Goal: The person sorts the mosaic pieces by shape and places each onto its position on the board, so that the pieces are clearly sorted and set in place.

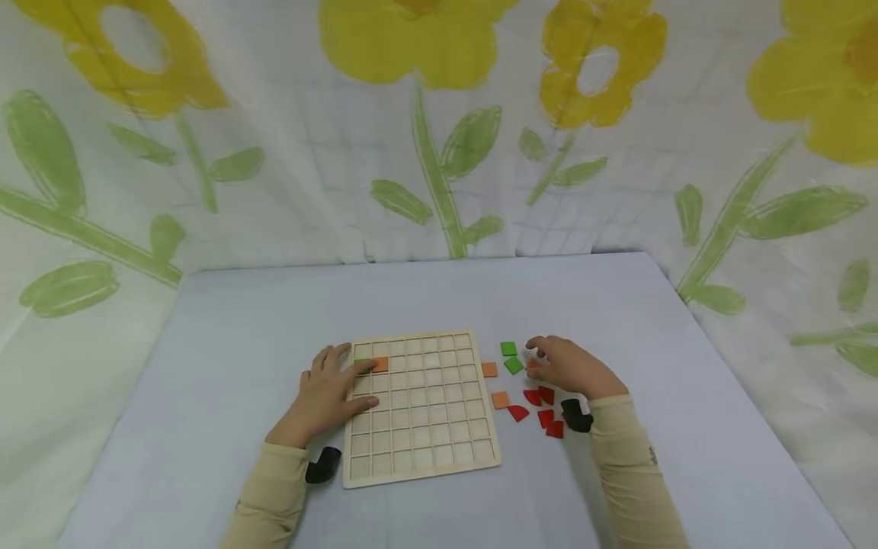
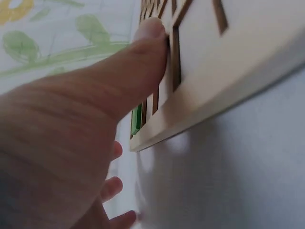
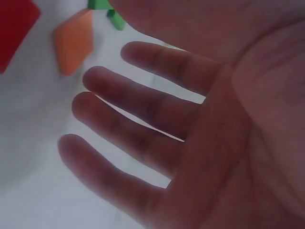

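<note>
A square wooden grid board (image 1: 421,472) lies on the table. In its upper left cells sit a green tile (image 1: 361,369) and an orange tile (image 1: 382,364). My left hand (image 1: 321,396) reaches over the board's left side, its index fingertip at these two tiles and its thumb (image 2: 150,47) over the grid. To the right of the board, my right hand (image 1: 572,370) hovers beside loose pieces, fingers relaxed and gently bent. An orange piece (image 1: 532,365) partly shows by its thumb. Nothing appears between the fingers in the right wrist view.
Two green tiles (image 1: 508,348) and two more orange tiles (image 1: 501,399) lie between the board and my right hand. Several red rounded-edge pieces (image 1: 518,412) are scattered nearer me. A flower-printed cloth (image 1: 295,191) hangs behind the table.
</note>
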Motion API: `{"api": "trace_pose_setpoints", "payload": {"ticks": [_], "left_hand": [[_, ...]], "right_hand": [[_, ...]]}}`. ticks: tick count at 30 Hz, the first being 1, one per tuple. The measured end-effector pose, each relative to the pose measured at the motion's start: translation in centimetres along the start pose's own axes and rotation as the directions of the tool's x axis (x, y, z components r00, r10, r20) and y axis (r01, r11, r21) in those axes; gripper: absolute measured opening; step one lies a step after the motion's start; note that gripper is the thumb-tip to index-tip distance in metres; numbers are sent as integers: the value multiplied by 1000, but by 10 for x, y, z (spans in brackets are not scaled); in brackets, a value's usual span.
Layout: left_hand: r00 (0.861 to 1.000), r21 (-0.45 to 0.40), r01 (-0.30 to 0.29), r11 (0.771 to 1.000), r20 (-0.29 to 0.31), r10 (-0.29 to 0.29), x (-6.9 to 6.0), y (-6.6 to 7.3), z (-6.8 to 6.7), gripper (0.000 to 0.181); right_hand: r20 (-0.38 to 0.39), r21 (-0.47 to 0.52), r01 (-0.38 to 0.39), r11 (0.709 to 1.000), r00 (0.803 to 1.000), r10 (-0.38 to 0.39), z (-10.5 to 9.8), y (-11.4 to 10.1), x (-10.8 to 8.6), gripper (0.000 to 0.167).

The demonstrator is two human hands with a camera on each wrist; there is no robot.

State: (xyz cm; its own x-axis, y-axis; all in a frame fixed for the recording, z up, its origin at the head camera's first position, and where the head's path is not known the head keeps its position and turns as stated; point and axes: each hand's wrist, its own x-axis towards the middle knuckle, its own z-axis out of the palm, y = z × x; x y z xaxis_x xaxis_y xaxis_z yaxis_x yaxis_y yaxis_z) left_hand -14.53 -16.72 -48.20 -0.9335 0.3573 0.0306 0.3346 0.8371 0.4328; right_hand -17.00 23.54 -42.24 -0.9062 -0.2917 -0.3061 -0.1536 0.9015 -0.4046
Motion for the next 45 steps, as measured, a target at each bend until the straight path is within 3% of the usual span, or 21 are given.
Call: {"api": "trace_pose_setpoints", "payload": {"ticks": [5, 12, 17, 23, 29, 32, 36, 41, 45], "left_hand": [[1000, -123, -18, 992, -6, 18, -2, -11, 2, 71], [1000, -141, 7, 990, 22, -4, -4, -19, 1, 85], [999, -201, -5, 980, 45, 14, -5, -24, -1, 86], [998, -239, -14, 971, 53, 27, -4, -24, -2, 85], [999, -237, -22, 971, 27, 29, -2, -23, -3, 81], [1000, -250, -15, 968, 22, 21, -2, -24, -3, 80], [1000, -252, 1, 968, 24, 6, -1, -24, -1, 82], [1000, -263, -3, 965, 14, 7, 0, -24, 4, 81], [1000, -261, -6, 965, 9, 9, 0, -25, 7, 80]], "right_hand": [[-5, -41, 6, 999, 1000, -7, 4, 1, 9, 38], [-11, -39, -6, 999, 1000, 5, 6, 2, 17, 27], [1, -15, -25, 1000, 1000, 25, 11, 5, 17, 24], [-78, -102, -17, 995, 997, 9, 13, 1, 17, 27], [-157, -195, -9, 981, 987, -22, 15, -20, 23, 31], [-174, -211, 36, 977, 982, -74, 18, -36, 28, 34], [-161, -183, 169, 969, 967, -199, 25, -62, 37, 40], [-114, -207, 335, 919, 925, -363, 34, -97, 53, 41], [-56, -208, 390, 897, 911, -409, 41, -122, 66, 35]]}}
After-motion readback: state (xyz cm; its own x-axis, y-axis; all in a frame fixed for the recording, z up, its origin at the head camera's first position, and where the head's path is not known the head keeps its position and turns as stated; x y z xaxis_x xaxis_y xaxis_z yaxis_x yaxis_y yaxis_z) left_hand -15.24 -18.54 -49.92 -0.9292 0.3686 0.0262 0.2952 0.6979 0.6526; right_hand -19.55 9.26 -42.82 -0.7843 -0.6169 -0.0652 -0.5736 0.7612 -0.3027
